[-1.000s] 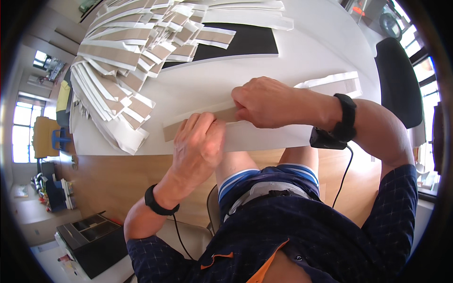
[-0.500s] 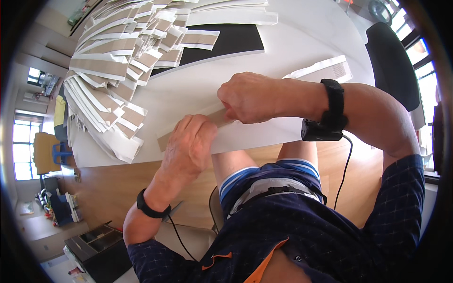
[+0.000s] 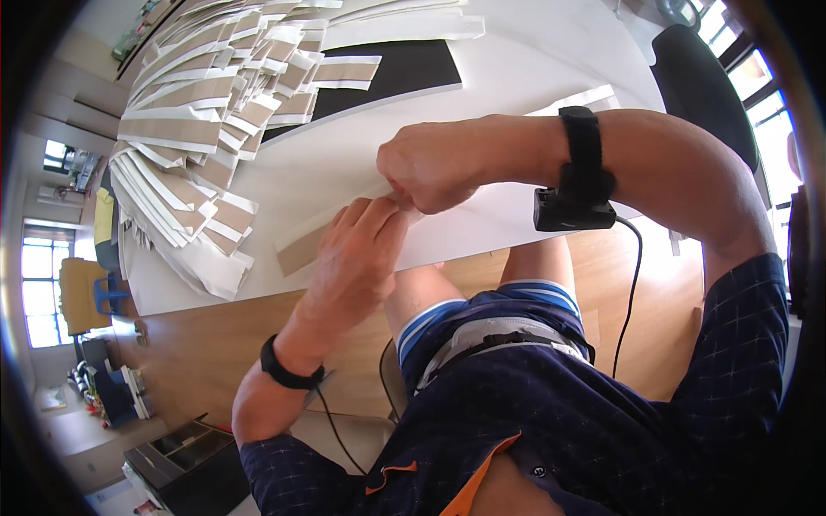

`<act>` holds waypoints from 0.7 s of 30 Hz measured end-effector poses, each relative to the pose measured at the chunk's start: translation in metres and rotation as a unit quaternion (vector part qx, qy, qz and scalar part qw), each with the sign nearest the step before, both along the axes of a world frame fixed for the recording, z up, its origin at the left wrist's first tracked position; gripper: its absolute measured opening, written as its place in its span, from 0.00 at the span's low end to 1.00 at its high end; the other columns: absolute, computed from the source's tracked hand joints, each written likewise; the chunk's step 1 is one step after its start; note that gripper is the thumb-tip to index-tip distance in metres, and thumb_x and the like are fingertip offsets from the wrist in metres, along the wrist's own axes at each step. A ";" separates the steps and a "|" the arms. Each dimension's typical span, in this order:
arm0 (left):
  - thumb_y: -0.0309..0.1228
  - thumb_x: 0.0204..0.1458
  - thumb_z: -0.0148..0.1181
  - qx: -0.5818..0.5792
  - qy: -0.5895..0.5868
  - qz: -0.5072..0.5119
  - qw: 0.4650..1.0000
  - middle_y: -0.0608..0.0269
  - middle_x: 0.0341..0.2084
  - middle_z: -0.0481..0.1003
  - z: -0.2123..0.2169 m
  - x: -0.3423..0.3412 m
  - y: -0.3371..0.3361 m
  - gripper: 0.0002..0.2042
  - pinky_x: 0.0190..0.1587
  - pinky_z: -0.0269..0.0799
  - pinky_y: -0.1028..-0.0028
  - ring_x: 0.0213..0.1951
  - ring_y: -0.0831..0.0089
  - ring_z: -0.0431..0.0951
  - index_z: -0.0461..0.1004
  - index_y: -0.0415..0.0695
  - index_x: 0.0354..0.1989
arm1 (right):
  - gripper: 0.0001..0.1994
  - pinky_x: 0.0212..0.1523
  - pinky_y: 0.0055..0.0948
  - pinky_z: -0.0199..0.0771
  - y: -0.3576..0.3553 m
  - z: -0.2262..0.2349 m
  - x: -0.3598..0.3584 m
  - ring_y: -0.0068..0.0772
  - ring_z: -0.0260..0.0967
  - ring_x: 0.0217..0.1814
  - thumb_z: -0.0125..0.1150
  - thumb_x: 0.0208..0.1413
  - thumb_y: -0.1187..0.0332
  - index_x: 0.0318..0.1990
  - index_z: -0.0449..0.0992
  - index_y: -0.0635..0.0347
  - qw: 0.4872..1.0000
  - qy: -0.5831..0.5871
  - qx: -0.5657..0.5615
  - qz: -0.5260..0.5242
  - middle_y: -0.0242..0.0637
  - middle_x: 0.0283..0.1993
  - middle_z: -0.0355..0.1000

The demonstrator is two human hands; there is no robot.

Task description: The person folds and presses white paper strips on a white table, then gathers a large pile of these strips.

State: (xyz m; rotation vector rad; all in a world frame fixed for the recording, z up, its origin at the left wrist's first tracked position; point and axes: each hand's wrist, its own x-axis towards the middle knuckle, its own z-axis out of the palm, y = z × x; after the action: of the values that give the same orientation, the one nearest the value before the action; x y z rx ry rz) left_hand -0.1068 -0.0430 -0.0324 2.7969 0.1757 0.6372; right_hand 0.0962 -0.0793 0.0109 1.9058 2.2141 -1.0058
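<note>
A brown and white paper strip (image 3: 301,254) lies slantwise along the near edge of the white table, its left end sticking out past my left hand. My left hand (image 3: 360,249) is closed over the strip, fingers pressed together, with the fingertips hidden. Right beside it, my right hand (image 3: 430,168) is curled in a pinch at the strip's farther stretch. The two hands meet, and what lies between their fingertips is covered. To the far left spreads a big heap of similar brown and white strips (image 3: 185,129).
A black flat panel (image 3: 396,73) lies partly under the heap. Another strip (image 3: 594,98) rests behind my right forearm. A dark chair (image 3: 701,95) stands at the table's right end. Cables hang from the wrist devices, one from the black box (image 3: 572,211) on my right wrist.
My left hand has slid right along the strip and now touches my right hand. The right hand has shifted slightly left in view. The whole view has shifted a little.
</note>
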 end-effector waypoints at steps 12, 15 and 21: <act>0.18 0.53 0.65 -0.026 -0.019 0.032 0.999 0.56 0.39 0.79 -0.001 0.009 -0.019 0.09 0.43 0.77 0.58 0.41 0.52 0.79 0.80 0.38 0.42 | 0.08 0.34 0.42 0.79 0.002 0.015 0.001 0.47 0.80 0.31 0.56 0.49 0.79 0.28 0.83 0.68 0.997 0.014 -0.073 0.001 0.50 0.27 0.80; 0.17 0.53 0.64 -0.007 -0.010 0.014 1.000 0.56 0.40 0.79 0.000 0.007 -0.017 0.09 0.43 0.77 0.60 0.41 0.52 0.79 0.81 0.39 0.42 | 0.08 0.33 0.39 0.78 -0.001 0.019 0.002 0.44 0.80 0.29 0.54 0.48 0.78 0.27 0.82 0.68 0.996 0.047 -0.069 -0.017 0.49 0.26 0.79; 0.14 0.52 0.63 -0.019 -0.017 0.035 0.999 0.55 0.38 0.78 0.002 -0.010 -0.019 0.11 0.42 0.76 0.59 0.41 0.52 0.79 0.81 0.39 0.42 | 0.08 0.31 0.42 0.77 -0.003 0.013 0.000 0.48 0.79 0.30 0.54 0.47 0.78 0.29 0.82 0.70 0.999 0.011 -0.037 0.010 0.51 0.27 0.79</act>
State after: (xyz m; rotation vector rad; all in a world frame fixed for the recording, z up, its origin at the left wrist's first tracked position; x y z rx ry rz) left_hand -0.1163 -0.0618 -0.0304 2.7531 0.2761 0.6888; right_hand 0.0962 -0.0823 0.0238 1.8473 2.1699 -1.0959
